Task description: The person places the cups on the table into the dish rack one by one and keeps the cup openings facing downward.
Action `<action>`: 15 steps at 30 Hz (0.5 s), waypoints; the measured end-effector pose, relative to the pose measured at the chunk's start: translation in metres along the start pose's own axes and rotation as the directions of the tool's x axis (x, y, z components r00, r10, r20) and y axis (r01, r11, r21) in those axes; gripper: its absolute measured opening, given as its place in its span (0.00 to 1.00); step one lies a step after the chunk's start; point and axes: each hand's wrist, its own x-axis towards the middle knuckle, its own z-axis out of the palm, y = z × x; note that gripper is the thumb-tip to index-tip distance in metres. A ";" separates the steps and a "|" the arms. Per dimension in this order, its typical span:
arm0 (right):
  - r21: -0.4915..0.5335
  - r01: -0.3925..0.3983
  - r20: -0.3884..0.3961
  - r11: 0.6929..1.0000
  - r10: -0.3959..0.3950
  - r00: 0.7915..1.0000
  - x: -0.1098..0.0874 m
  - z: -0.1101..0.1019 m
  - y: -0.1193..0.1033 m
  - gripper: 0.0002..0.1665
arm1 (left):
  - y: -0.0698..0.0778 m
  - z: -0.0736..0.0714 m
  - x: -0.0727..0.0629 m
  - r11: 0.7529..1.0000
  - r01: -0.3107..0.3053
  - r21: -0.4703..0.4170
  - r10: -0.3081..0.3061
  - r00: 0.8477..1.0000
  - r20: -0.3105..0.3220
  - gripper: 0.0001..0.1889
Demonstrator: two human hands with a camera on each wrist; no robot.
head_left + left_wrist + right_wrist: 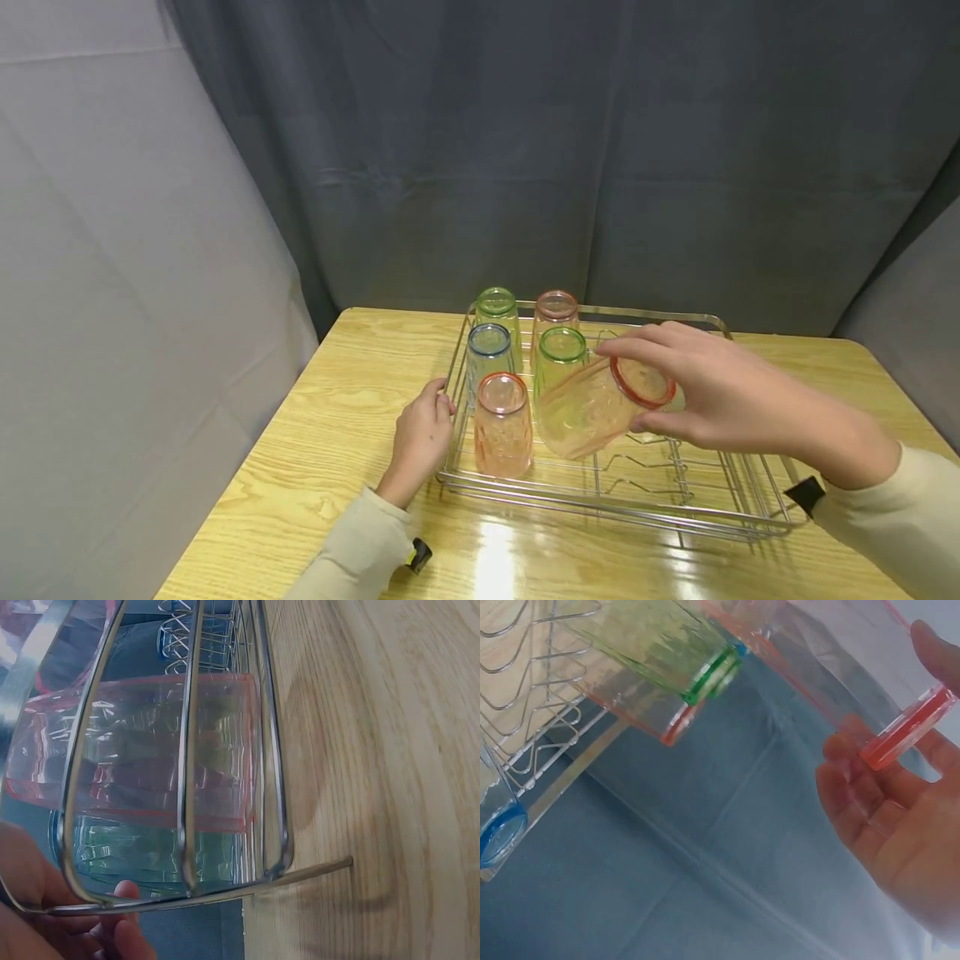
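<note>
My right hand (697,392) grips a pink glass (585,408) near its thick red base, tilted over the wire dish rack (637,504). Its mouth points down and left. In the right wrist view, thumb and fingers sit around the red base (907,729). My left hand (423,429) holds the rack's left side, fingers curled at the wire rim. Beside it a pink glass (502,433) stands upside down at the front left. Behind that are a blue glass (489,358) and a green glass (562,358), also base up.
At the rack's back stand another green glass (497,317) and another pink glass (557,312), inverted. A blue-based glass (502,832) shows in the right wrist view. Wavy wire dividers (630,462) cross the rack. The wooden table (315,442) meets a dark curtain (465,167) behind.
</note>
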 end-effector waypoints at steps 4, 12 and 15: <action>0.011 -0.009 0.061 1.000 0.008 0.998 0.009 0.009 0.001 0.44 | 0.000 0.001 0.000 1.000 0.006 -0.001 -0.006 1.000 -0.006 0.21; 0.008 -0.041 0.163 0.999 0.039 0.986 0.020 0.026 0.000 0.42 | -0.001 0.003 0.001 1.000 0.012 -0.009 -0.013 1.000 -0.026 0.20; 0.005 -0.029 0.174 1.000 0.028 0.984 0.024 0.034 0.000 0.41 | -0.001 0.003 0.001 1.000 0.016 -0.010 -0.016 0.999 -0.035 0.20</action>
